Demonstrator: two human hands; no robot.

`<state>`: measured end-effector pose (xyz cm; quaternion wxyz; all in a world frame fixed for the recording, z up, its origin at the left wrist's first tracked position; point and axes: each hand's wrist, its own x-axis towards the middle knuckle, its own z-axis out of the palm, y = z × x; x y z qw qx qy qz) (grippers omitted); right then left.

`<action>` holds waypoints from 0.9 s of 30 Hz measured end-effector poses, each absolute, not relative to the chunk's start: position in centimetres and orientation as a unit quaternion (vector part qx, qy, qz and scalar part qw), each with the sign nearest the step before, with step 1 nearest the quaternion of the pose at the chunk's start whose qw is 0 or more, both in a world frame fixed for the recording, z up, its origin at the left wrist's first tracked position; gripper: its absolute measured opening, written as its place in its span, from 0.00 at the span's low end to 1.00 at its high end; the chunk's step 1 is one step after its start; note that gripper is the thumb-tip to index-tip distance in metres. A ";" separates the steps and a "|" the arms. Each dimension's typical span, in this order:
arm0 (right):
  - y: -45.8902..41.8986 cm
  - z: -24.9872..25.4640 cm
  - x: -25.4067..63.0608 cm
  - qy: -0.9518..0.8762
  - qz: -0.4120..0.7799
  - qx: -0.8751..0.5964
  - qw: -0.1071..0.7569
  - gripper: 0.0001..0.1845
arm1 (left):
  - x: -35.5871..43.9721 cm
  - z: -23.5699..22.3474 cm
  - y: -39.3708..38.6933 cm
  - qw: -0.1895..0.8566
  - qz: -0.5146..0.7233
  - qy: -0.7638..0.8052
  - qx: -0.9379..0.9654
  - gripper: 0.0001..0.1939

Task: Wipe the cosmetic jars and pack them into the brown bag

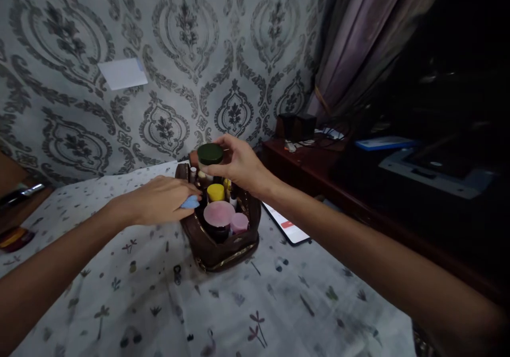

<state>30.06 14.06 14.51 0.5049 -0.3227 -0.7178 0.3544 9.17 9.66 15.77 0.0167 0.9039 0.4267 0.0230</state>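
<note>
My right hand (244,167) grips a jar with a dark green lid (210,154) between thumb and fingers, above the far end of an unzipped brown cosmetics bag (227,256). My left hand (161,202) is closed at the bag's left rim, with a small light blue piece (190,202) at its fingers; its kind is unclear. In the bag stand a large jar with a pink lid (219,214), a smaller pink-lidded jar (239,222), a yellow-capped container (215,192) and a small white-capped bottle (193,172). Other contents are partly hidden by my hands.
Right of the bag lies a phone with a lit screen (292,232) on the patterned sheet (159,304). A dark red wooden table (287,160) with black boxes (297,127) and cables borders the right. A patterned wall (191,81) rises behind.
</note>
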 end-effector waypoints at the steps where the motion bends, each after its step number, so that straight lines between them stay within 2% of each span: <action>1: 14.4 14.6 29.9 -0.737 0.328 -0.336 0.487 0.19 | 9.0 15.8 9.4 0.023 -0.002 0.424 0.906 0.17; 7: 16.4 14.7 28.8 -0.825 0.201 -0.359 0.387 0.17 | 8.2 16.1 7.9 0.056 -0.039 0.416 0.907 0.20; 12: 17.5 13.7 27.6 -0.857 0.160 -0.358 0.334 0.24 | 7.6 15.5 7.7 0.061 -0.029 0.411 0.909 0.20; 16: 17.2 13.8 26.9 -0.878 0.132 -0.375 0.267 0.19 | 7.4 15.1 7.7 0.064 -0.014 0.404 0.912 0.19; 22: 16.1 14.6 26.2 -0.921 0.076 -0.372 0.089 0.14 | 8.1 15.8 7.3 0.045 -0.069 0.417 0.905 0.20; 27: 16.0 15.1 25.2 -0.918 0.050 -0.393 0.001 0.18 | 8.4 16.2 7.0 0.047 -0.074 0.412 0.907 0.20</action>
